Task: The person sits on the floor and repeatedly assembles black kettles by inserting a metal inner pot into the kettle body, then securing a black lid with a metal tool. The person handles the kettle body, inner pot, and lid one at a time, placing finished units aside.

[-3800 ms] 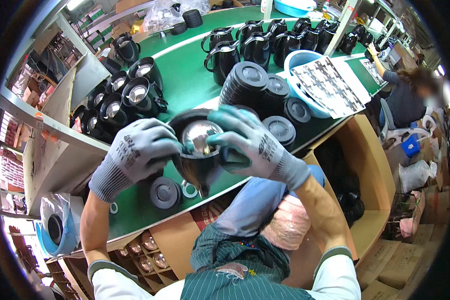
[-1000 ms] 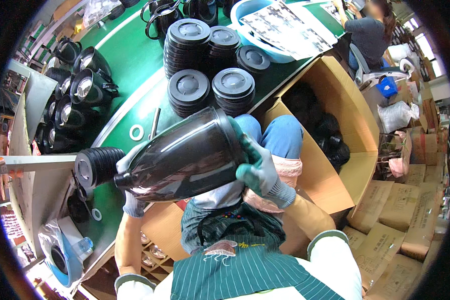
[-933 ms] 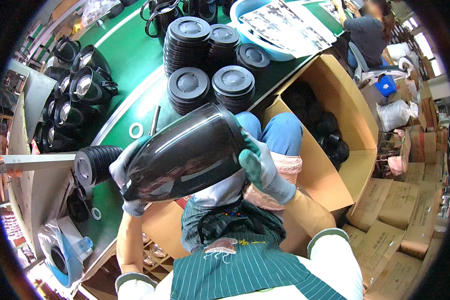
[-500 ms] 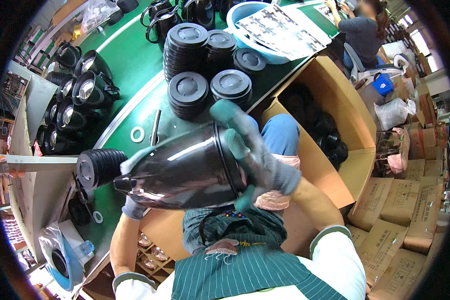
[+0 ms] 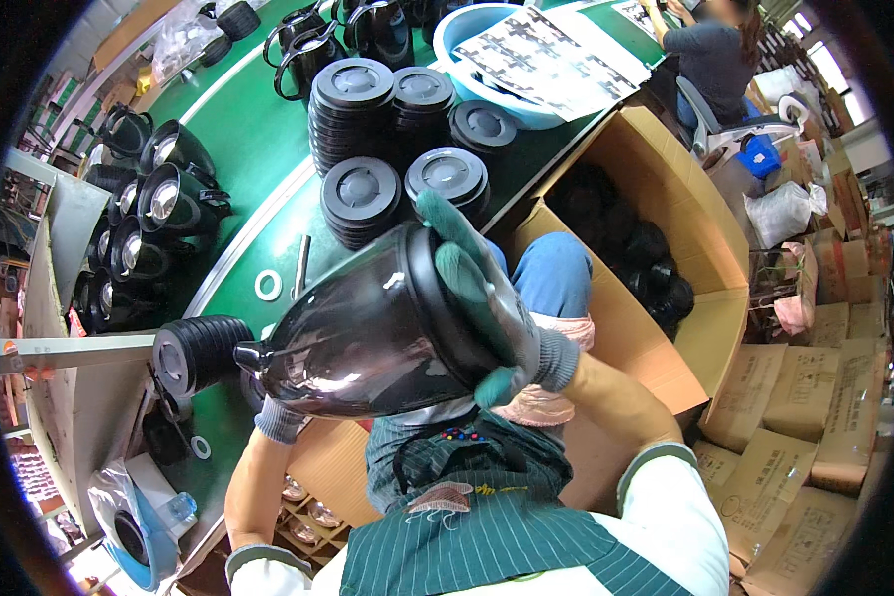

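A glossy black jug (image 5: 358,328) lies on its side in front of my body, its small spout pointing left. My right hand (image 5: 487,288), in a grey and green work glove, is closed round the wide black base at the jug's right end. Its fingers stretch over the rim, and the thumb presses at the lower edge. My left hand (image 5: 276,415) holds the jug from behind near the spout; only its cuff and a little of the glove show. Beyond the jug are stacks of black round lids (image 5: 361,194) on the green table (image 5: 238,164).
Black jugs (image 5: 169,199) stand at the left, beside a lying lid stack (image 5: 201,353). A white ring (image 5: 267,285) and a metal rod (image 5: 302,266) lie near the jug. Right of my knee is an open carton (image 5: 700,209) holding black parts. A blue basin (image 5: 457,35) and a co-worker (image 5: 710,70) are farther off.
My right hand, blurred before, has settled with its palm and fingers against the jug's base. The jug has tilted slightly, and the view has shifted a little.
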`<state>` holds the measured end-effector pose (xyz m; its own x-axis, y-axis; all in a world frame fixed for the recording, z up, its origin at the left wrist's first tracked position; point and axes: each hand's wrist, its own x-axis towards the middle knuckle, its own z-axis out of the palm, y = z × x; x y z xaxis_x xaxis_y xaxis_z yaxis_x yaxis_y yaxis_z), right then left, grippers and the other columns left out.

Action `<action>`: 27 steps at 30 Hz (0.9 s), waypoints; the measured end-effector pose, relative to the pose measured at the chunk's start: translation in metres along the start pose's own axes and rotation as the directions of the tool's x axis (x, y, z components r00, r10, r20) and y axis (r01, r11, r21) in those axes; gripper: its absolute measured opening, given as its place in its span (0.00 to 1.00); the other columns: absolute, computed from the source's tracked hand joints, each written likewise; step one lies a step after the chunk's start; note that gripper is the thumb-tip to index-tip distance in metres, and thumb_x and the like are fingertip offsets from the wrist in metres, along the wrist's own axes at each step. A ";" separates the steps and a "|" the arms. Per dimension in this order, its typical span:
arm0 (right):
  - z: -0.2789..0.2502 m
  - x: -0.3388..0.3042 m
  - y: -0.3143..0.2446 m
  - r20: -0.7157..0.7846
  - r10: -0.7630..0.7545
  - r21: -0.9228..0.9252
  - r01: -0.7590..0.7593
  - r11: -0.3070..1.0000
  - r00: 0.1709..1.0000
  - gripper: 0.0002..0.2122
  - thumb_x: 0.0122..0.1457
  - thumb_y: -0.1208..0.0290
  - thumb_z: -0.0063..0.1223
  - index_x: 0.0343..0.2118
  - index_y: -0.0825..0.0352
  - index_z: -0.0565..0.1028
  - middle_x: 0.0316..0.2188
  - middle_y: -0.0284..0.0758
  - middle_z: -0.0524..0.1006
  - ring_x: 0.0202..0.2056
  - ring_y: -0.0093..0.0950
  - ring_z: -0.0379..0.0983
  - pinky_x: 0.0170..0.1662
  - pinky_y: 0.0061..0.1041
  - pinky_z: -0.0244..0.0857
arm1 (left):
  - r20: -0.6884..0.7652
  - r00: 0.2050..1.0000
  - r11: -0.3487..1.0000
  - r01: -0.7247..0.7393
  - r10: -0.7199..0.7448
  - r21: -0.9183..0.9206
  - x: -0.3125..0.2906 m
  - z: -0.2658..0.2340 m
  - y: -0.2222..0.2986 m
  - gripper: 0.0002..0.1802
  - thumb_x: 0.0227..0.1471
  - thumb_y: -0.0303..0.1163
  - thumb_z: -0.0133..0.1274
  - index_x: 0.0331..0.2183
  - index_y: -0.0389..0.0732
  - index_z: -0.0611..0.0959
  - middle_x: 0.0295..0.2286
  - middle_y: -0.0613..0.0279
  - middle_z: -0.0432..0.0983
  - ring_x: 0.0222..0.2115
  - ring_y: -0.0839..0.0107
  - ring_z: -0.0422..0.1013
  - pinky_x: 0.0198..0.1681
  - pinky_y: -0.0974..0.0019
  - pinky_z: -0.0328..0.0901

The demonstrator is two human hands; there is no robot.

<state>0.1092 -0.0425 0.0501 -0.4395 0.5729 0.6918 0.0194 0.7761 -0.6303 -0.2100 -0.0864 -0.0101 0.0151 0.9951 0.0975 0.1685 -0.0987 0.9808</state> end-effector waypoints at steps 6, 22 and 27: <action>0.023 -0.032 -0.009 0.010 0.670 0.558 -0.560 0.613 0.743 0.39 0.72 0.48 0.41 0.75 0.64 0.41 0.76 0.41 0.42 0.75 0.36 0.43 0.74 0.35 0.39 | 0.136 0.906 0.769 -0.414 0.401 0.486 0.043 -0.017 0.078 0.19 0.54 0.32 0.61 0.46 0.31 0.86 0.40 0.52 0.86 0.39 0.63 0.82 0.47 0.62 0.75; -0.007 -0.008 -0.043 -0.138 0.131 -0.003 -0.133 0.991 0.982 0.41 0.63 0.40 0.42 0.69 0.73 0.61 0.68 0.54 0.58 0.67 0.51 0.54 0.71 0.48 0.42 | 0.102 0.994 0.999 0.031 -0.032 0.011 -0.010 0.000 0.009 0.22 0.55 0.37 0.61 0.46 0.30 0.86 0.39 0.53 0.86 0.38 0.65 0.82 0.46 0.65 0.74; 0.012 -0.041 -0.042 -0.149 0.560 0.488 -0.432 0.758 0.815 0.31 0.73 0.56 0.39 0.72 0.70 0.55 0.73 0.46 0.53 0.71 0.37 0.51 0.74 0.39 0.39 | 0.081 0.986 0.913 -0.168 0.148 0.372 -0.004 -0.018 0.058 0.23 0.55 0.39 0.60 0.46 0.30 0.86 0.39 0.53 0.86 0.37 0.65 0.82 0.46 0.65 0.74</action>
<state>0.1158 -0.1016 0.0440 -0.2133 0.9410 0.2629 -0.2338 0.2121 -0.9489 -0.2179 -0.0965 0.0493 0.1194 0.9664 0.2277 0.5180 -0.2563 0.8161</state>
